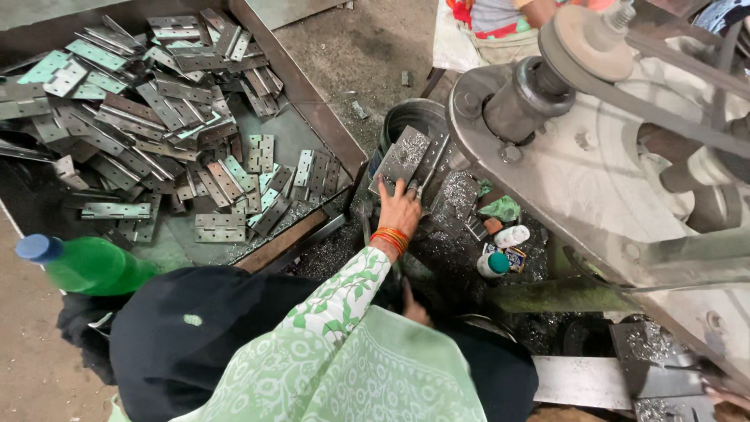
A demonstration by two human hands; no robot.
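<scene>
My left hand, with orange bangles at the wrist, reaches forward and grips the lower edge of an open grey metal hinge. The hinge leans at the foot of a large grey machine. My left sleeve is green-and-white patterned cloth. Only a small part of my right hand shows, low down beside my body and under the sleeve; what it holds is hidden. A long metal tray at the left is heaped with several similar hinges.
A green plastic bottle with a blue cap lies at the left. A dark round bucket stands behind the held hinge. Small white bottles and metal shavings lie by the machine's base. Another person's fingers show at the bottom right.
</scene>
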